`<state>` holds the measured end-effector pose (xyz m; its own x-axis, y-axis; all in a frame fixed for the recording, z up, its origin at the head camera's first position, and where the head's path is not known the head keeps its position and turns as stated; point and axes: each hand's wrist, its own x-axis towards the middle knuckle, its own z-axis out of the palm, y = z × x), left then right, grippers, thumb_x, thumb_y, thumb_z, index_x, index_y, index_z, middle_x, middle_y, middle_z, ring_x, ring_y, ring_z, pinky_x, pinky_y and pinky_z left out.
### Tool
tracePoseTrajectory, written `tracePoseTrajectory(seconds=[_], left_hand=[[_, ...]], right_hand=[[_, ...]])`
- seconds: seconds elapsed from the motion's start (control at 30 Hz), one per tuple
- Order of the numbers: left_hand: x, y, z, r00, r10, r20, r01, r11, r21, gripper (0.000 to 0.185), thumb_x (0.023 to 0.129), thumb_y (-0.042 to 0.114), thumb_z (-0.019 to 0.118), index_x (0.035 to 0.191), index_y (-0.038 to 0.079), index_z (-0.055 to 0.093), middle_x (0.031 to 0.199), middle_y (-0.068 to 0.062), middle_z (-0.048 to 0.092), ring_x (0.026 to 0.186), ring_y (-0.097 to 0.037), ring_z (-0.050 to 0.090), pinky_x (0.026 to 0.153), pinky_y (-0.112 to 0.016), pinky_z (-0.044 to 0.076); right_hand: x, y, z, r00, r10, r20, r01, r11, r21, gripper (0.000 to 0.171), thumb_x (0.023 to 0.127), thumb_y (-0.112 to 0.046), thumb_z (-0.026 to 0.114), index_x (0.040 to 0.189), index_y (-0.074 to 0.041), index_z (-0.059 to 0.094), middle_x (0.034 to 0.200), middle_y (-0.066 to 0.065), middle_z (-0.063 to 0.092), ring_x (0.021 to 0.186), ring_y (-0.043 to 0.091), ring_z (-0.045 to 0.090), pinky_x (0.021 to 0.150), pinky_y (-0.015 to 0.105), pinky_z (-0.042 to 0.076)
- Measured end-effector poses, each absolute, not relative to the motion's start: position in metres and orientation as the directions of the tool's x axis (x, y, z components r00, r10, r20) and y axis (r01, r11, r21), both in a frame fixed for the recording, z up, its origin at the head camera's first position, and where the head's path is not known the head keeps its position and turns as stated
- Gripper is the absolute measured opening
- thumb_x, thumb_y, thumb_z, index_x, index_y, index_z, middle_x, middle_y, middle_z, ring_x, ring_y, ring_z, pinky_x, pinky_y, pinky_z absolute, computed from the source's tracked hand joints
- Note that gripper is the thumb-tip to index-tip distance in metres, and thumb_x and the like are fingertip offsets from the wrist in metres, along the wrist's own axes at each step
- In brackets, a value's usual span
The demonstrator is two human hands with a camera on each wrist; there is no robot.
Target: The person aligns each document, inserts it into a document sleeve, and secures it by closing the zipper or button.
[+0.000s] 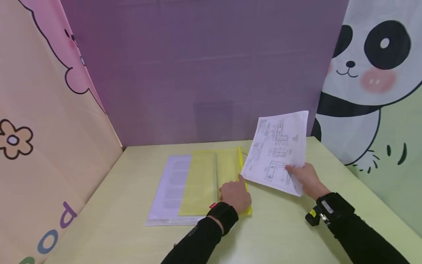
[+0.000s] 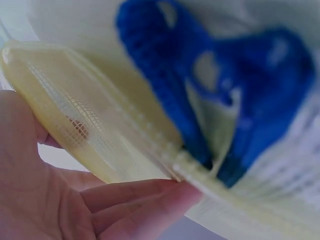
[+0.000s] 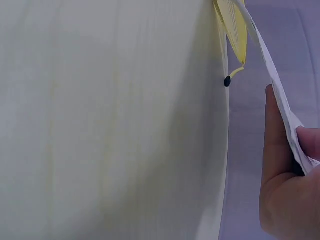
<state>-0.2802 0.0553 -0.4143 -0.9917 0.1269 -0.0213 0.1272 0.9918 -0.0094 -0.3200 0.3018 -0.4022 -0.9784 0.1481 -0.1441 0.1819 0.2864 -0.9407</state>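
Note:
In the head view my right hand (image 1: 309, 179) grips white paper (image 1: 280, 150) with printed technical drawings, thumb on top and fingers beneath. The paper is raised and tilted, its lower left corner by the pouch's right edge. My left hand (image 1: 235, 198) holds the right edge of a yellow zip pouch (image 1: 197, 183). The left wrist view shows the pouch's mesh and zip edge (image 2: 145, 130) between thumb and fingers, the thumb partly hidden. A blurred blue shape (image 2: 270, 85) lies there, its kind unclear. In the right wrist view a yellow pouch corner (image 3: 237, 35) has a dark-tipped pull (image 3: 228, 81).
Under the pouch lies a clear sleeve (image 1: 156, 220) with a printed sheet, sticking out to the left. The pale table (image 1: 108, 220) meets a purple backdrop (image 1: 197, 73) behind. Patterned cloths stand at the left (image 1: 49, 91) and right (image 1: 395, 139).

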Motion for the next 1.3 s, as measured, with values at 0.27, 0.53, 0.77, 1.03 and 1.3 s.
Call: tracePoseTrajectory(seconds=[0.27, 0.53, 0.77, 1.03, 1.3], left_hand=[[-0.279, 0.053, -0.413, -0.992, 0.127, -0.002, 0.127, 0.992, -0.027, 0.04, 0.096, 0.041, 0.055, 0.105, 0.008, 0.074, 0.073, -0.004, 0.064, 0.059, -0.02, 0.056, 0.048, -0.034, 0.041], [-0.279, 0.05, -0.41, -0.98, 0.194, -0.035, 0.197, 0.974, -0.11, 0.042, 0.097, 0.039, 0.055, 0.063, 0.016, 0.061, 0.059, 0.001, 0.052, 0.053, -0.017, 0.05, 0.045, -0.033, 0.041], [-0.275, 0.051, -0.407, -0.983, 0.177, -0.056, 0.182, 0.978, -0.101, 0.045, 0.099, 0.04, 0.054, 0.063, 0.015, 0.061, 0.056, 0.002, 0.042, 0.05, -0.018, 0.049, 0.044, -0.032, 0.038], [-0.276, 0.052, -0.406, -0.982, 0.17, -0.077, 0.178, 0.978, -0.107, 0.041, 0.098, 0.04, 0.055, 0.066, 0.015, 0.061, 0.058, 0.001, 0.043, 0.052, -0.019, 0.049, 0.049, -0.032, 0.039], [-0.276, 0.052, -0.409, -0.982, 0.171, -0.085, 0.18, 0.977, -0.114, 0.043, 0.099, 0.042, 0.054, 0.068, 0.014, 0.061, 0.059, 0.0, 0.042, 0.052, -0.02, 0.051, 0.049, -0.032, 0.038]], right_hand=[[-0.319, 0.303, -0.409, -0.979, 0.103, -0.178, 0.2, 0.277, -0.94, 0.06, 0.106, -0.024, 0.056, 0.155, 0.003, 0.033, 0.142, 0.029, 0.052, 0.095, 0.021, 0.071, 0.079, 0.034, 0.059], [-0.31, 0.3, -0.414, -0.969, -0.002, -0.247, 0.238, 0.258, -0.937, 0.058, 0.104, -0.016, 0.058, 0.153, 0.004, 0.035, 0.123, 0.021, 0.067, 0.092, 0.026, 0.072, 0.077, 0.041, 0.059], [-0.299, 0.299, -0.419, -0.956, -0.077, -0.283, 0.262, 0.21, -0.942, 0.056, 0.1, -0.012, 0.062, 0.149, 0.007, 0.04, 0.109, 0.012, 0.072, 0.092, 0.029, 0.073, 0.077, 0.043, 0.059], [-0.286, 0.3, -0.417, -0.943, -0.14, -0.301, 0.277, 0.17, -0.946, 0.056, 0.099, -0.011, 0.065, 0.147, 0.006, 0.043, 0.113, 0.012, 0.072, 0.096, 0.031, 0.072, 0.079, 0.044, 0.059], [-0.282, 0.308, -0.416, -0.925, -0.178, -0.336, 0.309, 0.164, -0.937, 0.056, 0.098, -0.009, 0.066, 0.147, 0.005, 0.044, 0.112, 0.013, 0.073, 0.096, 0.033, 0.072, 0.078, 0.043, 0.059]])
